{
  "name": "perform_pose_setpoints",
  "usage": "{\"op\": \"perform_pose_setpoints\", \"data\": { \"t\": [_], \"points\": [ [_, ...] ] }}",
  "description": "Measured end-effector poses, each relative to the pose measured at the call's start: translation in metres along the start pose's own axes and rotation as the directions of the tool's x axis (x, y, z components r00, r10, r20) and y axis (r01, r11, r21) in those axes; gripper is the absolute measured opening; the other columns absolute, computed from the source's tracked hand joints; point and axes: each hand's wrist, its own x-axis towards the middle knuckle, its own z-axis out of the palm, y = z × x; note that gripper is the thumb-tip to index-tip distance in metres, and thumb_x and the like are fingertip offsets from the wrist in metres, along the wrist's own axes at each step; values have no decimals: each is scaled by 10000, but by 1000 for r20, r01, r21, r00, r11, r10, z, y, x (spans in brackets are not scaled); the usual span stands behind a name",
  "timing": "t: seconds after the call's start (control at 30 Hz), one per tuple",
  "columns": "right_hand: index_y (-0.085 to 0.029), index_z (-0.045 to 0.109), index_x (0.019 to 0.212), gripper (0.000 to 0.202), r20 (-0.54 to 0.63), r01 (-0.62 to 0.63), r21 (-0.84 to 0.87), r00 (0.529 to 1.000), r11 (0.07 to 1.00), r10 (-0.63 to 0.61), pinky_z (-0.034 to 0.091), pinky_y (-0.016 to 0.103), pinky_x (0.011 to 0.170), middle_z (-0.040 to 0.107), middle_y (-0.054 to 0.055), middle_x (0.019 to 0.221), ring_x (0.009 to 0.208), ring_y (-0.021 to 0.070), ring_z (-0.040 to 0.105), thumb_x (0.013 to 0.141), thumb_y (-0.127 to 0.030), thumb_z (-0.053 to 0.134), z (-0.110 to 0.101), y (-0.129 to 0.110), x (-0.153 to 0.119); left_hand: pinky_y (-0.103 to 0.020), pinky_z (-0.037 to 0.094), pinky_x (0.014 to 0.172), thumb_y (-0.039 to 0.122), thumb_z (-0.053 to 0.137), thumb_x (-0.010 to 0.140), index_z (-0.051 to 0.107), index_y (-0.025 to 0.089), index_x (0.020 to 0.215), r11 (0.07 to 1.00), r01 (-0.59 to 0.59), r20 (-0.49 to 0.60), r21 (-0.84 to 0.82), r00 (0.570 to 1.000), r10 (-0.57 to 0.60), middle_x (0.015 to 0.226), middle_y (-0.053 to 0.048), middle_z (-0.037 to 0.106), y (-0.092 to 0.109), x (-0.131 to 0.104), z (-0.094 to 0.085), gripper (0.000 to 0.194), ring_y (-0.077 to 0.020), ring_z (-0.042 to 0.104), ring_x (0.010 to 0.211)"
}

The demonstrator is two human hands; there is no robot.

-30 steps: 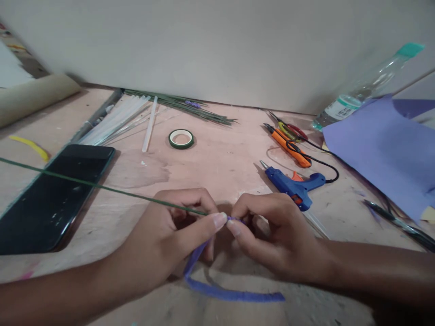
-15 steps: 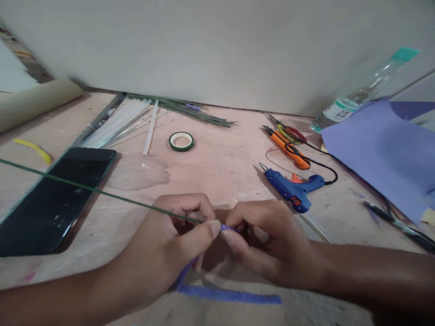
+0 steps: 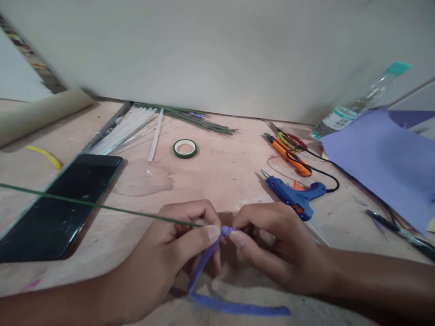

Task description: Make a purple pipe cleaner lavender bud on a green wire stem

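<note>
Between thumb and finger, my left hand (image 3: 190, 240) pinches a long thin green wire stem (image 3: 136, 213), which runs out to the left over the phone. My right hand (image 3: 268, 240) is closed on the stem's other end, where purple paper is wound into a small bumpy coil (image 3: 227, 231). From that coil a loose purple paper strip (image 3: 238, 309) hangs down by my left fingers, bends, and stretches right along the table. The fingertips of both hands nearly meet, and they hide part of the coil.
A blue glue gun (image 3: 292, 194), an orange cutter (image 3: 290, 156) and scissors (image 3: 292, 141) lie at the right, near purple paper (image 3: 377, 163), a bottle (image 3: 353, 111) and a pen (image 3: 401, 231). Green tape (image 3: 185, 148), glue sticks (image 3: 125, 129), green stems (image 3: 210, 124) and a phone (image 3: 64, 203) lie beyond and left.
The purple strip has swung out from behind my left hand and now hangs from the coil. More of the coil shows between my fingertips. The whole view has shifted slightly.
</note>
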Motion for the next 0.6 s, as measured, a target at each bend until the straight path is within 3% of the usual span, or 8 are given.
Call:
{"op": "perform_pose_setpoints", "data": {
  "t": [0.13,0.2,0.33,0.4,0.43,0.5,0.6],
  "points": [
    [-155,719,921,208,99,-2,-75,995,997,10,449,207,585,699,-17,719,581,82,580,1077,-264,634,-11,0,4,-198,405,523,411,677,967,721,181,812,1000,-18,-6,-18,1000,17,708,-51,771,-6,-1,-6,281,-126,592,569],
    [-155,750,1034,216,125,11,-240,992,971,20,474,254,643,775,23,830,665,124,663,1098,-302,605,-25,4,15,-206,395,512,391,663,963,720,178,783,999,-23,-37,31,999,24,676,-51,750,-6,0,-7,285,-123,566,539],
    [-158,745,1215,227,57,-53,-733,989,678,140,479,365,849,811,112,1140,977,251,732,1060,-191,583,-59,20,58,-217,389,500,394,643,934,717,173,736,993,-10,-56,119,998,17,655,-54,717,-5,2,-8,305,-127,542,525],
    [-145,716,1246,235,176,35,-854,958,519,225,458,404,949,783,161,1243,1215,325,669,1093,-208,549,-72,28,85,-212,366,488,387,630,921,714,172,735,987,-14,-56,158,998,23,648,-53,713,-4,3,-9,297,-118,521,513],
    [-146,722,1197,202,222,69,-862,942,502,252,444,414,972,781,172,1230,1240,340,649,1095,-226,568,-76,31,96,-207,355,481,377,628,913,705,174,733,984,-20,-53,176,998,30,640,-50,711,-4,4,-9,283,-115,513,509],
    [-165,725,1051,147,314,129,-859,897,495,311,428,410,949,790,155,1094,1147,333,664,1084,-251,609,-79,35,114,-200,338,471,353,619,899,690,177,727,975,-36,-34,217,998,45,627,-47,708,-3,5,-10,256,-112,511,509],
    [-162,701,1031,177,403,187,-844,839,504,365,413,402,902,777,160,1025,997,308,669,1100,-272,581,-76,40,129,-198,326,458,334,600,879,680,179,724,967,-41,-9,252,999,44,635,-50,717,-3,5,-11,233,-113,511,511]
  ]
}}
